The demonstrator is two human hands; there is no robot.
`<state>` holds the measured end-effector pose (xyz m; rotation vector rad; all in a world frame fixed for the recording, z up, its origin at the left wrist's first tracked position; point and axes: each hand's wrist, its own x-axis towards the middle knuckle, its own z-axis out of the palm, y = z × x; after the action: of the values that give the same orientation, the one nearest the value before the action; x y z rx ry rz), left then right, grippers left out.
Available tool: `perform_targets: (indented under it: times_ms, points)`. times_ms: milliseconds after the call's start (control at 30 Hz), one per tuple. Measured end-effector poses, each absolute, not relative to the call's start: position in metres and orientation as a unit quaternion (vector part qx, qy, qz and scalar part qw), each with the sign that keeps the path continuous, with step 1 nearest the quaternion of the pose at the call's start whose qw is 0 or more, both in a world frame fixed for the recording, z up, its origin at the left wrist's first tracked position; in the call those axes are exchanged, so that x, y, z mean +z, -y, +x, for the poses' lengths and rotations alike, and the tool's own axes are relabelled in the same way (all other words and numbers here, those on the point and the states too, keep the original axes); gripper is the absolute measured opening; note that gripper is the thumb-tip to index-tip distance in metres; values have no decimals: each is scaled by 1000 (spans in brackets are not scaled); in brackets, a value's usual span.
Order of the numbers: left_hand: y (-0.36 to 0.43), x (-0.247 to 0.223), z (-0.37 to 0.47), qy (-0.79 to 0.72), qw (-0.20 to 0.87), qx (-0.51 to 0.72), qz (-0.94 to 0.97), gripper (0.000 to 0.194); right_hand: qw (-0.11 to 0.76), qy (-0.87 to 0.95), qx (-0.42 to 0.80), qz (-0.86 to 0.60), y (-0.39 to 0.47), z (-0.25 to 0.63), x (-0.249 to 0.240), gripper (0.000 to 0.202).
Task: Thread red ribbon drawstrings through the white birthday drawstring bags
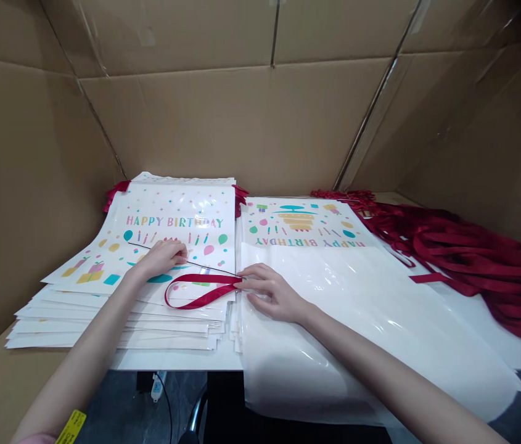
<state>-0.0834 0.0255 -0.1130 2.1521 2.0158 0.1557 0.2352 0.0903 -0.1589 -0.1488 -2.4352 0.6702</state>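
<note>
Curled over a printed white sheet, my left hand (165,256) is closed on a thin dark strip (209,267). The strip runs from the left of that hand across to the fingertips of my right hand (272,293). My right hand pinches the ends of a red ribbon (200,279), which lies in a loop toward the left. Under the ribbon is the left stack of white "Happy Birthday" sheets (174,200), with colourful balloons and presents printed on them. My right hand rests over the edge of the right stack.
The right stack's top sheet (304,216) has upside-down print. A blank white flap (334,320) hangs over the table's front edge. Many red ribbons (463,253) are heaped at right. Red ribbon ends (116,196) stick out beside the left stack. Cardboard walls (237,129) surround the table.
</note>
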Motion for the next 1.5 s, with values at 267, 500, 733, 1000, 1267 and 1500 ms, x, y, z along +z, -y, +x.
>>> perform_targets:
  times_ms: [267, 500, 733, 1000, 1267, 1500]
  points:
    - [-24, -112, -83, -669, 107, 63, 733, 13, 249, 948, 186, -63, -89, 235, -159, 36]
    - [-21, -107, -74, -656, 161, 66, 735, 14, 230, 959, 148, -79, -86, 233, -160, 45]
    - [-16, -100, -73, -650, 232, 60, 721, 15, 178, 970, 144, -83, -86, 233, -156, 52]
    - [-29, -107, -23, -623, 240, 83, 739, 14, 169, 970, 151, -84, -88, 229, -158, 54]
    - [-24, -102, -35, -636, 159, 83, 751, 15, 150, 963, 174, -139, -96, 248, -146, 49]
    - [-2, -100, -91, -703, 117, 25, 701, 12, 66, 962, 144, -223, -109, 270, -152, 58]
